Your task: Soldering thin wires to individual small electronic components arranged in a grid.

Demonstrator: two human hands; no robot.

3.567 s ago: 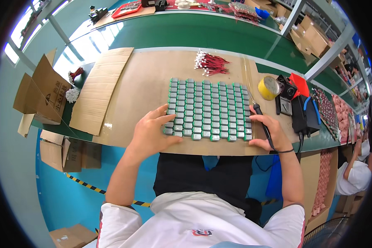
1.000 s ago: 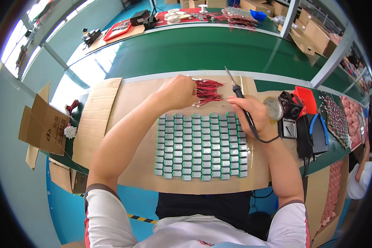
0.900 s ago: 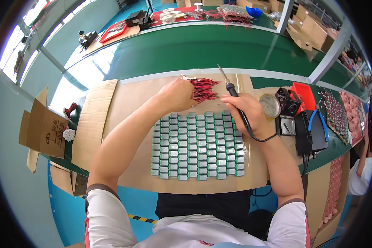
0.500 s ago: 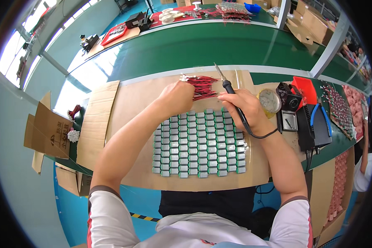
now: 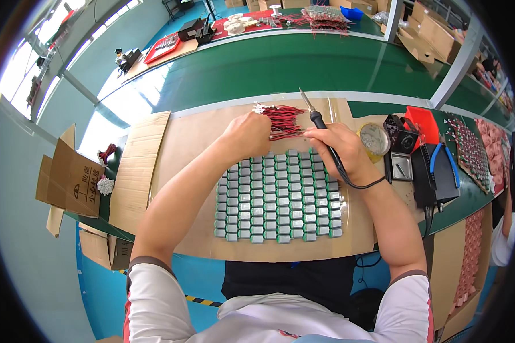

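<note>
Two jobs at once: had left hand (image 5: 248, 134) at red wires (image 5: 286, 121) beyond grey blocks (image 5: 277, 197), couldn't tell its grip; pinched soldering iron (image 5: 319, 121) in right hand (image 5: 346, 151); seemingly picking wires out, next needed gentle separating.

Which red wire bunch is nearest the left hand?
The red wires on the brown sheet, right at that hand; others lie beside the open box or across the green surface.
</note>
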